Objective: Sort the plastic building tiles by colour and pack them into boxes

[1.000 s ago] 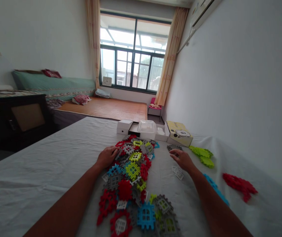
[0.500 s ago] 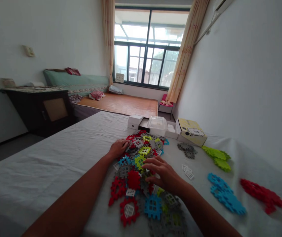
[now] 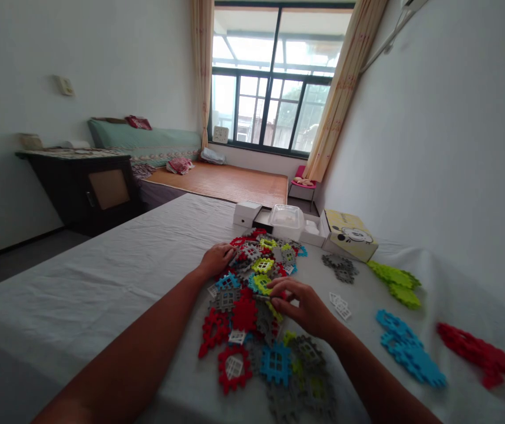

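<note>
On the white-sheeted table (image 3: 102, 282), a loose pile of interlocking plastic tiles (image 3: 256, 318) runs from the near edge toward the far boxes: flat, notched squares with window-like cutouts in red, blue, lime and grey. At the pile's far left edge the left hand (image 3: 217, 259) rests palm down on the tiles, fingers curled loosely. Nearer and to the right, the right hand (image 3: 303, 306) pinches a tile at the heap's middle, thumb and fingers closed on it. Sorted groups lie right of the pile: grey tiles (image 3: 341, 268), lime tiles (image 3: 396, 282), blue tiles (image 3: 409, 350), red tiles (image 3: 479, 353) and small white inserts (image 3: 339, 305). A yellow cardboard box (image 3: 349, 234) sits beyond them.
</note>
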A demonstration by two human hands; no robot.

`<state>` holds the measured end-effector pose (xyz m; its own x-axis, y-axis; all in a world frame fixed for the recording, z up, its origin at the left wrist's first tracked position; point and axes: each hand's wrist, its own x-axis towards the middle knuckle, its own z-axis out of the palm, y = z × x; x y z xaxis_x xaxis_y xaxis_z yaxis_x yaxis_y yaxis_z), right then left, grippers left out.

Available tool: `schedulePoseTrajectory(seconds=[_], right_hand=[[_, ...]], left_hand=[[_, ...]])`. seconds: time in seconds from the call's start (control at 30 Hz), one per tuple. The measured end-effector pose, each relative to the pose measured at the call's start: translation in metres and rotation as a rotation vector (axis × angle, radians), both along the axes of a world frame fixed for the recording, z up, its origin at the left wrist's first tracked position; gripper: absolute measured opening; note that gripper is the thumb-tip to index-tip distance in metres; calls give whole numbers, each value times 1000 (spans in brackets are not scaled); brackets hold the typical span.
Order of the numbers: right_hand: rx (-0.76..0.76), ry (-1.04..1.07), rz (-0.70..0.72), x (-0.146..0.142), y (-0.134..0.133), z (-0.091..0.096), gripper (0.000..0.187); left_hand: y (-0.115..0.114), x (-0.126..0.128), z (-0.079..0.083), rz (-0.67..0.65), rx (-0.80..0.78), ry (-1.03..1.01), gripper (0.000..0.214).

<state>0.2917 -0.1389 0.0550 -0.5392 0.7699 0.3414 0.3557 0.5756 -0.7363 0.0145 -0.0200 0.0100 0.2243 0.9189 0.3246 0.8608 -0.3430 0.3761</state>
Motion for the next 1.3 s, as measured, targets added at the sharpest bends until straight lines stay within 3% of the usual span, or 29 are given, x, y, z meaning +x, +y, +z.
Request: schedulePoseTrajectory(seconds=[0.1, 0.3, 0.37, 0.47, 0.53, 0.63, 0.77, 0.87, 1.03, 1.2, 1.3], right_hand=[[56, -26, -80, 2, 5, -8, 16], [421, -147, -64, 3, 2, -4, 21], [425, -90, -71, 1, -1, 2, 20], [279, 23, -131, 6, 6, 5, 18], [134, 108, -257, 23, 21, -2, 25], [-17, 180, -549, 70, 52, -21, 41], [23, -31, -927, 143, 81, -46, 40], [81, -159, -1061, 175, 85, -52, 35], [111, -223, -1105, 180, 82, -51, 35], [178, -413, -831, 161, 82, -57, 27], [229, -411, -826, 140, 77, -49, 29]], left_hand=[[-1, 1, 1, 4, -6, -7, 31], [-1, 0, 2, 5, -17, -18, 33], [0, 0, 1, 2, -19, -15, 33], [2, -2, -1, -9, -5, -6, 35], [4, -3, -2, -12, -2, -8, 36], [5, -3, -4, -7, -13, -14, 35], [6, -4, -5, -10, -1, -8, 36], [7, -4, -4, -20, 20, 10, 36], [6, -4, -4, -20, 8, -8, 36], [3, -2, -2, 5, 11, -32, 39], [0, 3, 0, 8, 66, -121, 45]])
